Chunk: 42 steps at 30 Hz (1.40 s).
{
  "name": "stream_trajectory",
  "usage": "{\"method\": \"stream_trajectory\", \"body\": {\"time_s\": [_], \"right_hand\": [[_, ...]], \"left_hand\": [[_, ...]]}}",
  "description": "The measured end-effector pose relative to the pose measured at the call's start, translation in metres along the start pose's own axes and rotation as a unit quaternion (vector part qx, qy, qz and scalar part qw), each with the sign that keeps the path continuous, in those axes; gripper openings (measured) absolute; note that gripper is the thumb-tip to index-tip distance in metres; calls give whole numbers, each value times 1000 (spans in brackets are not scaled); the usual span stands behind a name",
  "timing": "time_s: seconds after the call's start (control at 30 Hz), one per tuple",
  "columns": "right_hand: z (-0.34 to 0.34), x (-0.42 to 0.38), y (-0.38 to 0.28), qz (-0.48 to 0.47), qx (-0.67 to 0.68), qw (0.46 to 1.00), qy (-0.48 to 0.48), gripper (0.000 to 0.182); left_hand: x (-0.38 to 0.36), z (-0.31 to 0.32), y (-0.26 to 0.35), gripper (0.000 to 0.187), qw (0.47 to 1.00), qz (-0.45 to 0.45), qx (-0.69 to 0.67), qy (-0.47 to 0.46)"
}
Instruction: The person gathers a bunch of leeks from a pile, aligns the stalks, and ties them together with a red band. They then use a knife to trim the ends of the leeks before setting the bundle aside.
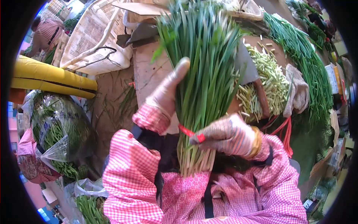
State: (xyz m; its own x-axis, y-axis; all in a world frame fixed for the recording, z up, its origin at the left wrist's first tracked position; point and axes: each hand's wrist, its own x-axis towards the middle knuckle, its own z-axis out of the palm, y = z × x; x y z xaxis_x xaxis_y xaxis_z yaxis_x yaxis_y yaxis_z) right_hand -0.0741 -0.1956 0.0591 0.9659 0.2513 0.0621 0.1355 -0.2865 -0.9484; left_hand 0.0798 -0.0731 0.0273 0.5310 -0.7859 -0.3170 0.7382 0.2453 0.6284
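Chive bundle (203,86) upright over lap, left hand (166,95) clasping mid-stalks, right hand (223,134) pinching red band (191,133) near cut ends; looks light, floppy, bruisable, so grip the stiffer base.

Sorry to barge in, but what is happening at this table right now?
A person in pink checked sleeves holds a bunch of chives upright with both gloved hands. The left hand steadies the leaves, and the right hand grips near the pale stems, pinching a red band. Cut stem pieces lie on the board beyond.
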Motion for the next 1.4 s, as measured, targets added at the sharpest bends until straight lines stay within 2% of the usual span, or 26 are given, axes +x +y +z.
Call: {"method": "stream_trajectory", "body": {"time_s": [0.03,0.07,0.1,0.13,0.17,0.2,0.27,0.33,0.47,0.57,0.63,0.73,0.8,0.87,0.97,1.03,1.07,1.1,1.17,1.2,1.23,1.27,1.33,1.4], "right_hand": [[-8,5,-12,-64,-37,997,30,17],[-18,9,-20,-113,-128,985,32,15],[-24,19,-45,-116,-288,950,25,15],[-31,30,-71,-123,-440,889,21,16],[-37,39,-84,-136,-524,841,29,16],[-35,42,-87,-143,-553,820,42,16],[-43,47,-88,-158,-571,802,78,16],[-44,51,-74,-160,-553,810,116,16],[-30,69,-15,-131,-431,876,173,18],[-15,79,10,-113,-301,919,229,20],[-24,68,16,-150,-500,847,104,23],[-19,60,-15,-207,-451,847,191,15],[2,51,-44,-175,-506,816,218,19],[24,45,-55,-141,-419,858,261,25],[46,41,-36,-52,-311,903,292,29],[57,42,-15,-65,-228,910,341,31],[62,40,-10,-70,-185,911,363,31],[67,40,-12,90,124,923,353,29],[56,51,-6,161,289,864,379,23],[48,59,-2,193,368,824,386,21],[46,67,13,160,388,812,405,14],[42,70,18,183,468,768,398,15],[45,76,31,216,460,775,375,14],[43,81,35,190,470,779,369,13]], "left_hand": [[-9,29,18,48,994,90,61,31],[-10,35,37,44,995,83,51,-37],[-4,46,54,41,985,144,52,-74],[-1,56,70,42,977,180,55,-104],[-4,66,84,42,968,209,72,-117],[-7,76,98,43,958,239,94,-130],[-9,82,115,44,945,266,152,-117],[-4,70,118,45,935,257,236,-62],[23,5,84,47,900,115,412,86],[25,-13,58,48,877,57,466,102],[32,-12,62,49,867,66,485,94],[36,7,72,50,836,95,537,67],[46,21,71,51,799,101,592,35],[60,33,61,52,745,84,662,4],[76,34,39,54,671,27,741,-23],[79,32,33,55,651,0,759,-28],[78,29,30,55,659,-12,751,-30],[78,28,31,56,674,-21,738,-30],[73,22,37,57,759,-51,649,-11],[70,17,41,57,828,-73,555,12],[61,9,50,56,880,-86,465,42],[53,0,58,55,922,-93,369,74],[34,-38,79,54,944,11,319,87],[-6,-46,102,58,873,67,456,159]]}}
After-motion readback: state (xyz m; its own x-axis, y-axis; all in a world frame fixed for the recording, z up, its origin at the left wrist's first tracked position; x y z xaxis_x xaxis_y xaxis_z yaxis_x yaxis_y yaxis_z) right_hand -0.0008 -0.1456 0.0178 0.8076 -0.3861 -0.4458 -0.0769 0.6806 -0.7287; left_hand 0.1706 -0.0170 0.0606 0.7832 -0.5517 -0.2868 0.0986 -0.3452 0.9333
